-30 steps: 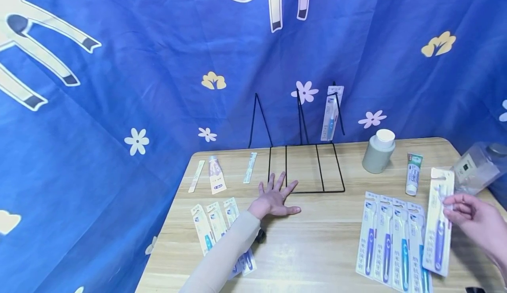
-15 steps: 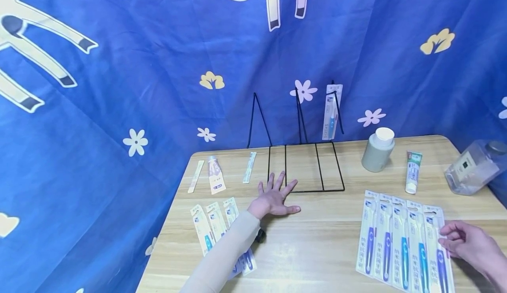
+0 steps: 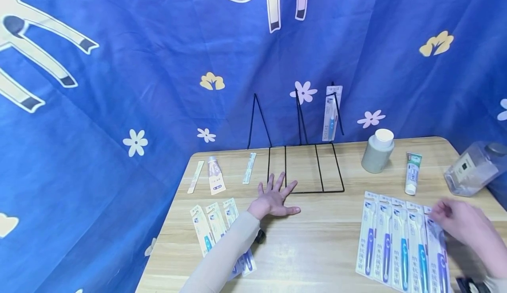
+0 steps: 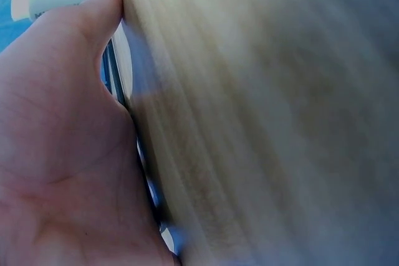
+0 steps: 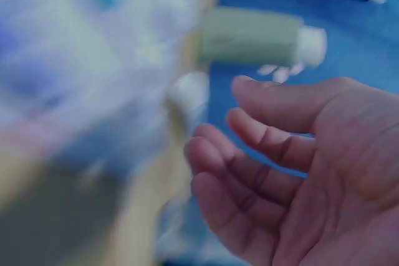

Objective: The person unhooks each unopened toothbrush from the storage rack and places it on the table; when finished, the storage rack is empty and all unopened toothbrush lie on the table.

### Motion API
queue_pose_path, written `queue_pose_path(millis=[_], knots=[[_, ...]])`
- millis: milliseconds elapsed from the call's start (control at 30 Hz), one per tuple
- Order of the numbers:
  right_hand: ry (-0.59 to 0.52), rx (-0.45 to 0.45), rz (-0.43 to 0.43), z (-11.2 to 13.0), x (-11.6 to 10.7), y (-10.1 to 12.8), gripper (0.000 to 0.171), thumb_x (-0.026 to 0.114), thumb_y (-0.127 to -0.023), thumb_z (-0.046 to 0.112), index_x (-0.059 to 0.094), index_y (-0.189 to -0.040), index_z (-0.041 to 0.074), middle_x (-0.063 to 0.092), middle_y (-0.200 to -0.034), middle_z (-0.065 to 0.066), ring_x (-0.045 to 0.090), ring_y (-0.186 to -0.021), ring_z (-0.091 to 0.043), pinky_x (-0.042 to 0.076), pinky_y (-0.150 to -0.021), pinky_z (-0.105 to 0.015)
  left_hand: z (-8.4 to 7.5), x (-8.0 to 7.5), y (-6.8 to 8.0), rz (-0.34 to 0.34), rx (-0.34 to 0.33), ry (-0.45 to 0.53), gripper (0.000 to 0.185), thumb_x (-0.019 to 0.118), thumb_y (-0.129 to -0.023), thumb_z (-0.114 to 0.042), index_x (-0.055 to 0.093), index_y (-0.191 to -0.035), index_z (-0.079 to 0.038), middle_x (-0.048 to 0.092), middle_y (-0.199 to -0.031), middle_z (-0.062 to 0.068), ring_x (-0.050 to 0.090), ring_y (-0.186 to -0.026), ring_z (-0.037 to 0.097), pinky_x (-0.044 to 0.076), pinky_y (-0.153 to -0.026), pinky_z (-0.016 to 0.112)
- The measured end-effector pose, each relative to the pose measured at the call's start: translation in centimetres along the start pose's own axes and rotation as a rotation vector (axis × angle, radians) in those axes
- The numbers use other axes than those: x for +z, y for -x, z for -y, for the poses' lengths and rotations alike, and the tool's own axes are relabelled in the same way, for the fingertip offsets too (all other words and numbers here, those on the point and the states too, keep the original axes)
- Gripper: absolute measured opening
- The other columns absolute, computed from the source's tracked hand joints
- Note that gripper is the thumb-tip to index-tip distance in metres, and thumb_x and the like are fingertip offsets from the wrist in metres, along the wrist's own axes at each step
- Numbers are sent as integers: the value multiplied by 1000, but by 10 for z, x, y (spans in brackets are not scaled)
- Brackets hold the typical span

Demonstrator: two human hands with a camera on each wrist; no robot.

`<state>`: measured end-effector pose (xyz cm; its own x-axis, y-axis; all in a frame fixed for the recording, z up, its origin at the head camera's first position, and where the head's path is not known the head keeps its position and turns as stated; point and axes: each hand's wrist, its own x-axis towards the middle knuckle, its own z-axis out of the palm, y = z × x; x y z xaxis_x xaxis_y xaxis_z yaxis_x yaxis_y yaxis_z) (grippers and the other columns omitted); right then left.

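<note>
My left hand (image 3: 273, 200) lies with its fingers spread at the front left corner of a black wire rack (image 3: 314, 192); it holds nothing. In the left wrist view that hand (image 4: 68, 116) is seen from the palm side. My right hand (image 3: 461, 222), blurred, is over the upper right edge of a packaged toothbrush (image 3: 437, 258) with a purple handle. The right wrist view shows the right hand's fingers (image 5: 240, 182) loosely bent, with a gap to the thumb and nothing held. Several other packaged toothbrushes (image 3: 386, 244) lie side by side to its left.
Another packaged toothbrush (image 3: 330, 115) hangs on the rack's right hook. A grey-green bottle (image 3: 377, 154), a toothpaste tube (image 3: 413, 174) and a clear bottle (image 3: 471, 170) stand or lie at right. Behind my left forearm are more toothbrush packs (image 3: 215, 220); beyond them lies another tube (image 3: 215, 176).
My right hand lowered the purple toothbrush pack to the right end of the row, let go of it and moved up along its edge. The left hand has stayed in place.
</note>
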<state>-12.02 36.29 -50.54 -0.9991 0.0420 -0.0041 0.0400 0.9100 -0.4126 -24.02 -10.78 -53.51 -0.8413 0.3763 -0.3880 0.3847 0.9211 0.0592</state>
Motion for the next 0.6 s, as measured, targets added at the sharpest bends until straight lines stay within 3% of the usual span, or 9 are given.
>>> queue_pose_path(millis=[100,167,233,267,300,400,500,533,600], knots=[[-64,-107,-101,40,-12,-34,16,74,-91,22,70,-91,6,69,-80,-8,60,-69,-23,44,-61,-35,1,0,1,-5,-6,3,93,43,-84,-87,1,-160,-52,-16,-172,-1,-11,-159,39,8,-121,73],[-146,-181,-148,70,-18,-59,20,73,-93,21,72,-102,3,73,-90,-16,67,-79,-33,53,-66,-45,2,-1,1,-5,-7,0,93,43,-85,-87,0,-160,-52,-16,-172,-1,-11,-159,39,9,-121,73],[-248,-253,-190,97,-21,-83,24,72,-94,17,71,-113,3,74,-110,-21,70,-96,-42,56,-81,-56,2,-1,2,-4,-6,0,93,43,-84,-88,0,-159,-52,-16,-172,-1,-11,-159,38,9,-121,73],[-296,-297,-220,110,-20,-96,24,71,-94,14,71,-115,3,72,-117,-22,69,-103,-44,54,-85,-59,2,-1,1,-4,-6,-2,94,43,-84,-88,0,-159,-52,-16,-172,-1,-11,-159,38,9,-122,72],[-357,-331,-250,121,-19,-110,23,71,-94,11,71,-115,3,70,-123,-21,68,-109,-42,56,-90,-53,2,-1,1,-5,-6,-5,93,42,-84,-88,-1,-159,-53,-16,-172,-1,-11,-159,38,9,-122,72],[-517,-395,-324,147,-9,-150,23,70,-91,3,72,-114,1,60,-141,-20,58,-128,-42,51,-103,-55,1,-1,1,-4,-9,-8,93,42,-84,-88,-1,-159,-53,-17,-172,-2,-11,-159,38,9,-122,72],[-624,-392,-351,165,-2,-179,23,68,-91,2,72,-113,-2,53,-151,-17,47,-141,-38,47,-111,-52,1,-1,1,-4,-9,-10,93,42,-84,-88,-2,-159,-54,-16,-172,-2,-10,-159,38,9,-122,72],[-647,-388,-350,169,0,-186,23,67,-91,1,72,-113,-3,52,-152,-17,46,-142,-39,44,-112,-59,0,0,1,-4,-8,-10,93,42,-84,-88,-2,-159,-53,-16,-172,-2,-10,-159,38,9,-122,72],[-691,-383,-344,178,1,-195,22,66,-91,0,72,-112,-4,52,-152,-16,46,-143,-37,43,-114,-55,0,0,2,-2,-7,-11,93,42,-84,-88,-2,-159,-53,-16,-172,-1,-10,-159,39,9,-122,72]])
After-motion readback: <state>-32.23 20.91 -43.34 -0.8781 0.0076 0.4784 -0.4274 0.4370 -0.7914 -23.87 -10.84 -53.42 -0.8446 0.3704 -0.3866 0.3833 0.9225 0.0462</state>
